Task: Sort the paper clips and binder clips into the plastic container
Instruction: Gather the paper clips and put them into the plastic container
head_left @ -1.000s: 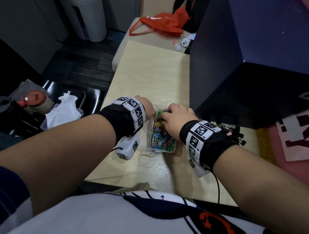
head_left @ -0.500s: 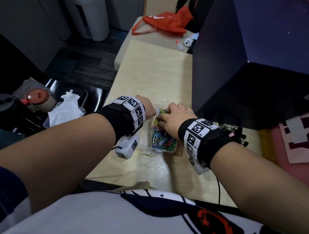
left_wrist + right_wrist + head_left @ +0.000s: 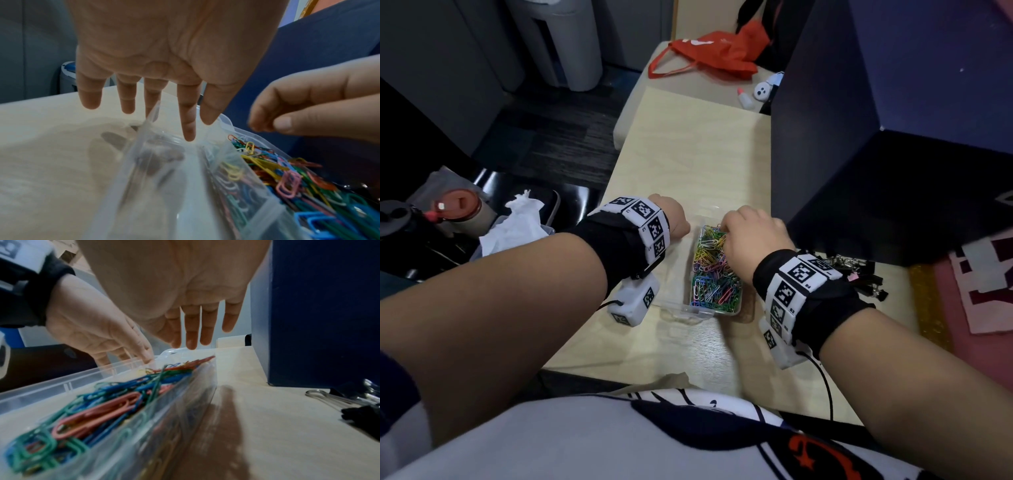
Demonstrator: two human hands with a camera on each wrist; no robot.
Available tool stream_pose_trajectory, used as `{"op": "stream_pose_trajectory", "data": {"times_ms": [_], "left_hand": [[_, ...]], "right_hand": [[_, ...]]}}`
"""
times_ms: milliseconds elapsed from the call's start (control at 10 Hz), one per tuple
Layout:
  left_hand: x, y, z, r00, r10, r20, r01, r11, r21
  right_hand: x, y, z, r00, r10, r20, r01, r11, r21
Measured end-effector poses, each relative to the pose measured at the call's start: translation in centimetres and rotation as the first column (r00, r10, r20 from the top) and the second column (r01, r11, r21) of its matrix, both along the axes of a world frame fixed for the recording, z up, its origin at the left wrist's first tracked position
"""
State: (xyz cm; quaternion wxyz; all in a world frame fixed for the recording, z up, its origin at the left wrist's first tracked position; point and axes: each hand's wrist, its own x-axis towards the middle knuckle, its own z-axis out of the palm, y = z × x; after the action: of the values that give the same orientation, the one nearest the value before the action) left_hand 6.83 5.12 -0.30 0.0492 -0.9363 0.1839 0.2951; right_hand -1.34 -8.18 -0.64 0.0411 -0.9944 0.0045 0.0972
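Observation:
A clear plastic container [image 3: 688,310] lies on the light wooden table [image 3: 688,154]. Its right compartment is full of coloured paper clips [image 3: 714,274], also seen in the wrist views as paper clips [image 3: 287,178] and paper clips [image 3: 98,407]. My left hand [image 3: 674,222] is at the container's far left, its straight fingers [image 3: 188,129] touching the clear plastic. My right hand [image 3: 746,229] hovers over the far end of the clips with its fingers [image 3: 193,334] hanging down, and I see nothing held. Black binder clips [image 3: 859,274] lie in a heap to the right, behind my right wrist.
A tall dark blue box [image 3: 876,154] stands close on the right of the container. A red bag [image 3: 709,54] and a small white toy [image 3: 762,90] lie at the far end. Left of the table sit a crumpled tissue [image 3: 517,222] and a red-lidded cup [image 3: 458,209].
Both hands stay at the far end of the container. Only the head view has shifted a little.

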Motion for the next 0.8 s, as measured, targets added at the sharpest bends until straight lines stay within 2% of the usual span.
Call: {"op": "stream_pose_trajectory", "data": {"times_ms": [100,200,300,400,500,600,800], "left_hand": [[0.5,0.5,-0.8,0.999,0.033,-0.043,-0.035,0.998,-0.048],[0.5,0.9,-1.0,0.998,0.053,-0.040,-0.057,0.993,-0.105],[0.3,1.1,-1.4,0.999,0.042,0.000,-0.042,0.992,-0.116],[0.2,1.2,-1.6,0.996,0.078,0.053,-0.073,0.993,-0.094],[0.1,1.4,-0.9,0.997,0.051,0.062,-0.044,0.993,-0.110],[0.6,1.9,-1.1,0.997,0.026,0.079,-0.018,0.994,-0.105],[0.7,2.0,-1.3,0.996,0.001,0.085,0.005,0.997,-0.073]], "right_hand": [[-0.3,-0.1,-0.2,0.993,0.028,-0.118,-0.034,0.999,-0.041],[-0.8,-0.2,-0.6,0.986,0.077,-0.150,-0.082,0.996,-0.026],[-1.0,-0.8,-0.2,0.999,-0.016,-0.044,0.015,1.000,-0.008],[-1.7,-1.3,-0.1,0.996,-0.032,-0.082,0.027,0.998,-0.058],[-2.6,-1.3,-0.5,0.991,-0.023,-0.135,0.021,1.000,-0.019],[-3.1,-1.7,-0.6,0.993,-0.118,-0.010,0.118,0.992,0.050],[-4.5,-2.0,-0.8,0.997,-0.057,-0.059,0.064,0.989,0.133]]}}
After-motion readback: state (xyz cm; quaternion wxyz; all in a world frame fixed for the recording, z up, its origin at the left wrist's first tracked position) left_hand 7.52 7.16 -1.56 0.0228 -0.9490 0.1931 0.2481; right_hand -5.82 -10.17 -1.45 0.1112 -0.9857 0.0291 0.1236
